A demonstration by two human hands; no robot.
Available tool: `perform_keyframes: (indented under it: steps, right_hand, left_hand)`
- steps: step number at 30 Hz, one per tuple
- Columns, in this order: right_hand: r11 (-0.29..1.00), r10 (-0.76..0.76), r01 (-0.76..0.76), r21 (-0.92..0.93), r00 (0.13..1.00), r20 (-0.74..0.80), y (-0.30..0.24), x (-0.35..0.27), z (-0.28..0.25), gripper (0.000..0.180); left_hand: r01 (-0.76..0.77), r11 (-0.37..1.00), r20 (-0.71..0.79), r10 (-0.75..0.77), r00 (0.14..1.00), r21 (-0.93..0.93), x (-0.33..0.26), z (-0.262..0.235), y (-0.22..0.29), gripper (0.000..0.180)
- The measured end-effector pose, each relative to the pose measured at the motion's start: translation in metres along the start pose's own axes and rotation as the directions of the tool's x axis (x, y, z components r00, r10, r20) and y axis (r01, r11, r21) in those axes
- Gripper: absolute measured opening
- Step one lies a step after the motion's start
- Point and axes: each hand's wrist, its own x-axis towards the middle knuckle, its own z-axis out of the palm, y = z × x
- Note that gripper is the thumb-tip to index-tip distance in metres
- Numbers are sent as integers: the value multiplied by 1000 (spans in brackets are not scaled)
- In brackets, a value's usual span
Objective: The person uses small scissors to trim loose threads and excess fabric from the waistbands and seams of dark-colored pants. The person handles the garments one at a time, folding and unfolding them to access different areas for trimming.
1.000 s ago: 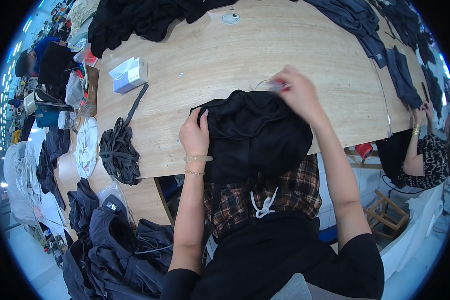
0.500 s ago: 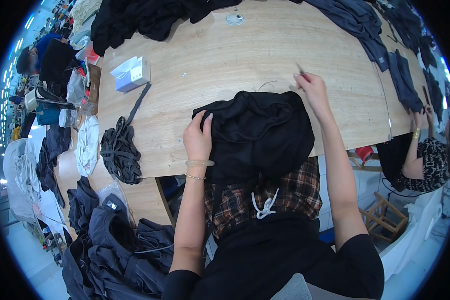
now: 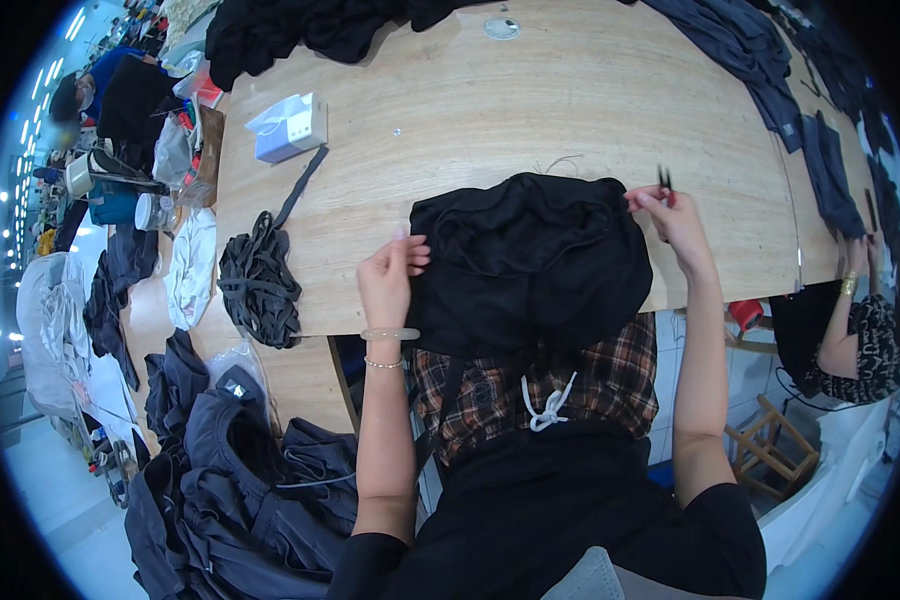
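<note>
A black garment [image 3: 530,300] lies bunched at the table's front edge and hangs over onto my lap, its gathered opening facing up. My left hand [image 3: 385,285] is beside the garment's left edge, fingers loosely curled and apart, with no cloth visibly held in them. At the far right corner of the garment is my right hand [image 3: 682,230], with a small pair of dark thread snips [image 3: 666,180] in its grip, blades pointing away from me. Its thumb and forefinger are at the cloth's edge; whether they pinch it is hard to see.
A tissue box [image 3: 292,130] and a heap of dark fabric strips [image 3: 258,285] sit on the left of the wooden table [image 3: 450,110]. Dark garments [image 3: 240,490] are piled at lower left, more black cloth [image 3: 310,25] at the far edge. Another person's arm [image 3: 838,335] is at right.
My left hand has let go of the garment's edge and moved slightly left. My right hand has come down to the garment's right corner, the snips still in it. The whole view has shifted a little.
</note>
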Motion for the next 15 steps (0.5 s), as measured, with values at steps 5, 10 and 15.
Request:
perform_keyframes:
  steps: [5, 10, 15]
  right_hand:
    - [996, 91, -92, 10, 993, 74, -9, -5, 32, 21]
    - [966, 150, -183, 183, 972, 181, -9, -4, 40, 20]
    - [935, 101, -196, 297, 946, 306, -7, -5, 45, 17]
  left_hand:
    - [12, 982, 82, -28, 996, 186, 7, 26, -9, 35]
    - [42, 987, 313, -90, 946, 156, 11, 19, -4, 37]
    - [99, 980, 440, -166, 882, 172, 0, 16, 16, 30]
